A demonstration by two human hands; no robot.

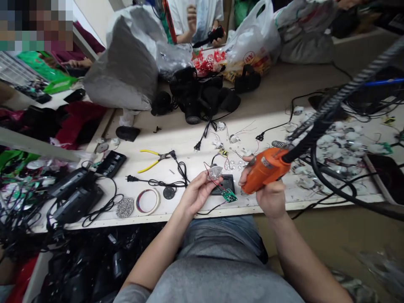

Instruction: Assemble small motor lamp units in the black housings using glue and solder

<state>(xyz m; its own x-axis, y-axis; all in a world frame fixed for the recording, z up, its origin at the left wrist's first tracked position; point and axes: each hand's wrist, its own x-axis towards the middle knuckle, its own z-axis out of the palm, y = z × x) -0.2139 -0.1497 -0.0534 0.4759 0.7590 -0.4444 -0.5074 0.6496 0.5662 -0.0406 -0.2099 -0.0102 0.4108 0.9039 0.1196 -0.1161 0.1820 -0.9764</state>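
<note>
My right hand is wrapped round an orange power screwdriver whose black hose runs up to the right. My left hand pinches a small silver reflector part with red and black wires. The wires lead to a green circuit board that hangs over a black rectangular housing on the table. The screwdriver's front end sits just right of the housing, a little apart from the silver part.
Yellow-handled pliers, a black power cord, a tape roll and a pile of screws lie to the left. Black housings sit at far left. White parts and cables crowd the right. Another person's hands work across the table.
</note>
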